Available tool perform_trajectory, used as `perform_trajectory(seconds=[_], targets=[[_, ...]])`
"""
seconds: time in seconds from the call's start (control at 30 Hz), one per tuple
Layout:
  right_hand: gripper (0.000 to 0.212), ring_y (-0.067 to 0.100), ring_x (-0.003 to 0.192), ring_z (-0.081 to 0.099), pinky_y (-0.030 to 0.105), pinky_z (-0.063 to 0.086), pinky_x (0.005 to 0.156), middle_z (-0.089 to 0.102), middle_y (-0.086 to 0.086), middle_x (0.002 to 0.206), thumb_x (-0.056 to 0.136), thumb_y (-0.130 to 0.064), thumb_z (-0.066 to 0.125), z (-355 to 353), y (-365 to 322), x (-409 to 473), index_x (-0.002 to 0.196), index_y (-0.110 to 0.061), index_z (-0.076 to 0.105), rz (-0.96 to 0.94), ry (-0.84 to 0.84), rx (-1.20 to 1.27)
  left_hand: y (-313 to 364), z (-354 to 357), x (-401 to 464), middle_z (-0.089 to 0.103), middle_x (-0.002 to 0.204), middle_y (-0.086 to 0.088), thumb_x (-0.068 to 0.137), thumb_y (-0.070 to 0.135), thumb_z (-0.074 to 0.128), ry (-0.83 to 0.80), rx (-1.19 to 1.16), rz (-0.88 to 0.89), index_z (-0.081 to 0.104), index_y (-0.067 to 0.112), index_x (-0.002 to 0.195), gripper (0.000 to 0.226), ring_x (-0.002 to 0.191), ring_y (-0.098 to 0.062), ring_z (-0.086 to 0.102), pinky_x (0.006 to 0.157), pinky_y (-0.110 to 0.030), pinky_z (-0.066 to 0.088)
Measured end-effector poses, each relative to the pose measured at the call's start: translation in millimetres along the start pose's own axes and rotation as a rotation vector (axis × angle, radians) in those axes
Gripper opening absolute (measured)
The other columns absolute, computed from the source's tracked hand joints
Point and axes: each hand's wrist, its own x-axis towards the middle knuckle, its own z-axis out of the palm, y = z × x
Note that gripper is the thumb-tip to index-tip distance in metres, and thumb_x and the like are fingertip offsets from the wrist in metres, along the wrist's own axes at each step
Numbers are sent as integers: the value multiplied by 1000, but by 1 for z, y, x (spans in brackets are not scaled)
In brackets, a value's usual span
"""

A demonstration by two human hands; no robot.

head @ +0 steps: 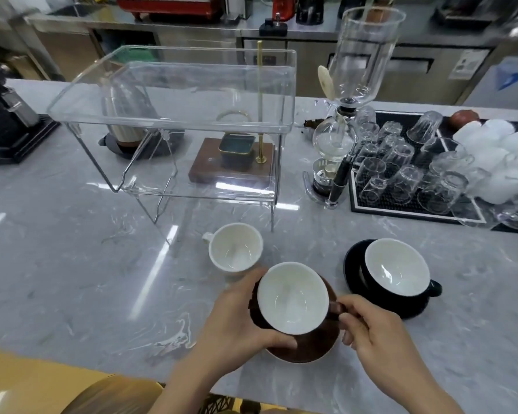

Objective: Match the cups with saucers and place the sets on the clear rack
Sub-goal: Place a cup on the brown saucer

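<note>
Brown cup (292,298) held over its brown saucer (307,345), in front of the clear rack (174,115).
Left hand (237,321) cradles cup and saucer edge to steady them; right hand (371,330) pinches the handle, likely aligning it. Black cup (396,271) already sits on its black saucer (353,264), right of the rack's front; the white cup (235,246) just before the rack lacks a visible saucer.

The surface (72,279) is grey with white marble veins, the brown cup (292,298) and black cup (396,270) are white inside, their saucers brown (308,351) and black (352,264), the third cup (235,248) all white.
</note>
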Motion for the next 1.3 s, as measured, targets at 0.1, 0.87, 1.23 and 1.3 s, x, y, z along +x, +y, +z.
perform_trajectory(seconds=[0.1,0.87,1.23,1.3], targets=[[41,16,69,62,25,50,65,65,-12,75,94,-3,56,0,5,0,86,-43,62,11,-20,-17,-2,3,1,60,116,36,39,41,97,-21,0,-15,49,63,113,90,108,8,58,88,-21,52],[38,4,79,64,14,50,70,66,-24,90,95,-15,61,-4,19,2,96,-53,54,25,-54,-20,-6,10,-3,47,123,50,44,39,98,-47,19,-52,42,64,119,97,113,18,49,84,-2,40],[28,4,80,66,27,58,74,64,-28,92,94,-24,62,-1,29,1,105,-50,57,35,-24,0,-17,9,-8,59,123,34,43,60,91,15,3,-98,51,50,131,97,114,7,56,97,-28,51],[25,5,80,66,27,58,73,65,-26,91,93,-26,62,0,31,1,105,-48,59,40,-5,20,-21,8,-10,61,124,28,45,63,89,37,1,-126,53,49,130,93,110,2,60,95,-31,53]])
